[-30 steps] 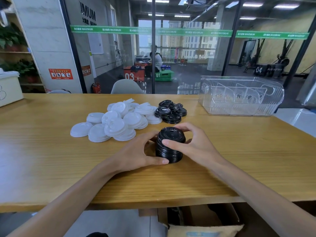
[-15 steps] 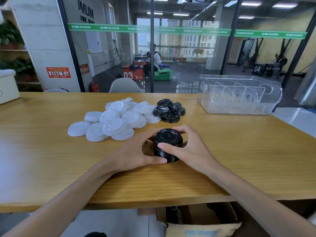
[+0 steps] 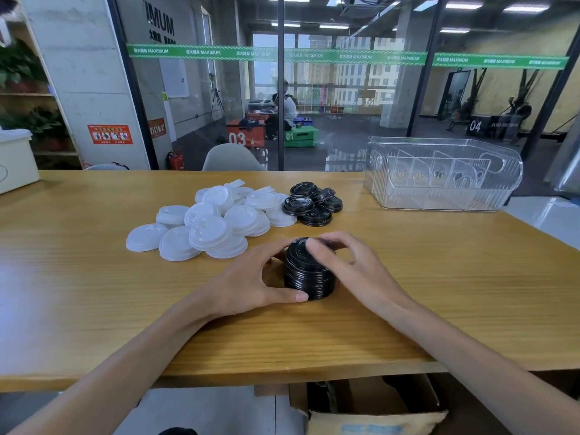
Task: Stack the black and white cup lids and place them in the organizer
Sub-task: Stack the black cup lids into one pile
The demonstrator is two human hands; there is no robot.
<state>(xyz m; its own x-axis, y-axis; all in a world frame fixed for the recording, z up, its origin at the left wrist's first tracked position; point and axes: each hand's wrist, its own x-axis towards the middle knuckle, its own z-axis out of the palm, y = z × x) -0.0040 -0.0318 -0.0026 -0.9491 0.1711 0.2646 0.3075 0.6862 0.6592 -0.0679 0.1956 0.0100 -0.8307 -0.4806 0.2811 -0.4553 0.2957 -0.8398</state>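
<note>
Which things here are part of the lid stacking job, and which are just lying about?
Part of the job:
black lid stack, held between the left hand and right hand
loose black lids
white lids
clear organizer

Just lying about:
cardboard box under the table
white bin at the left edge
grey chair behind the table

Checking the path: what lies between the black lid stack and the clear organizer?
Only bare wooden table separates the black lid stack from the organizer, per the head view.

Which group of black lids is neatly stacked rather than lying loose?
The black stack nearest the table's front edge, held between the left hand and right hand. The other black lids lie scattered beside the white lids.
</note>
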